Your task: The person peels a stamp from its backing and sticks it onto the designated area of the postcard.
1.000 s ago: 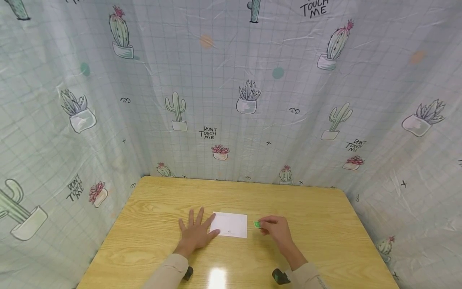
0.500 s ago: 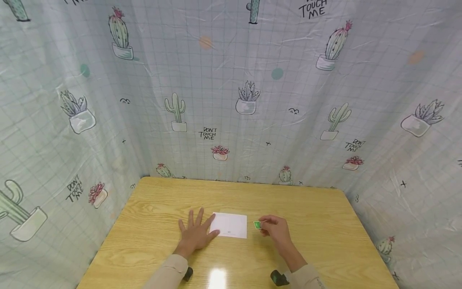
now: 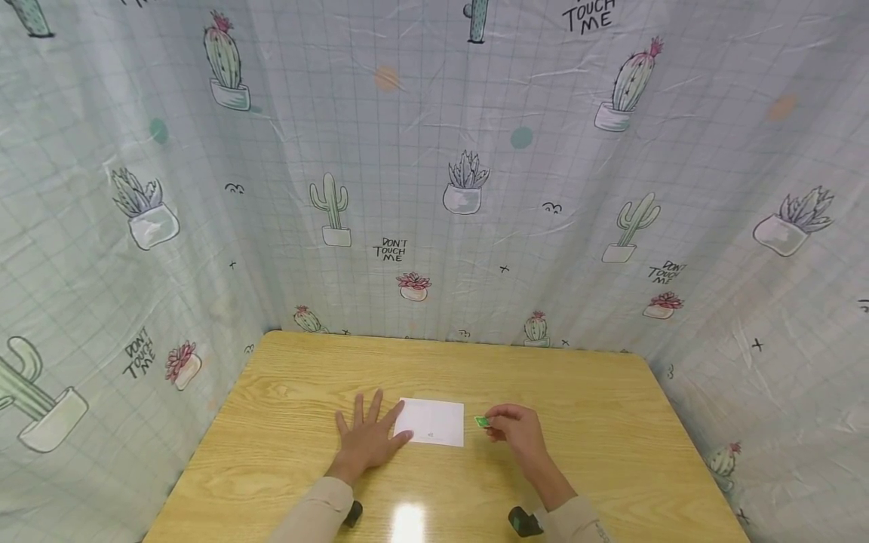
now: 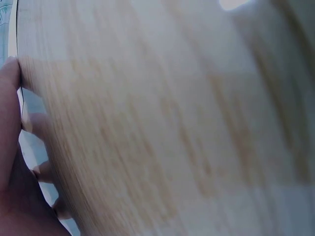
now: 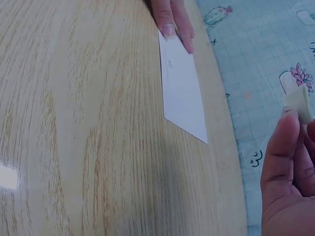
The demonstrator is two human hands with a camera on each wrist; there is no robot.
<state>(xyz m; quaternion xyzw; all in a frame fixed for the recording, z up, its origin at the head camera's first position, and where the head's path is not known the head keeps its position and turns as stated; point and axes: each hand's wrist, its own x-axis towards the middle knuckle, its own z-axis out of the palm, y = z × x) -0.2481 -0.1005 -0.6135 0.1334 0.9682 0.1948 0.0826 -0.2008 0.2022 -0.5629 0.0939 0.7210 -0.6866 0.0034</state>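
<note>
A flat white envelope (image 3: 434, 422) with a small grey print near its lower edge lies on the table. My left hand (image 3: 366, 441) rests spread at its left side, thumb and index fingertip pressing on the left edge. In the left wrist view the thumb (image 4: 9, 113) shows at the left border. To the right of the envelope, my right hand (image 3: 519, 431) pinches a small green stamp (image 3: 481, 421) with a pale border between thumb and fingers. The stamp's pale back (image 5: 298, 102) faces the right wrist camera, raised above the table.
A light wooden table (image 3: 326, 362) spans the work area. A curtain (image 3: 434, 249) printed with cacti hangs around its back and sides. A dark wrist device (image 3: 525, 521) sits by the right cuff, and another dark device (image 3: 353, 514) by the left.
The stamp has tilted a little and shifted slightly left in the right fingers. My left hand and the envelope stay where they were.
</note>
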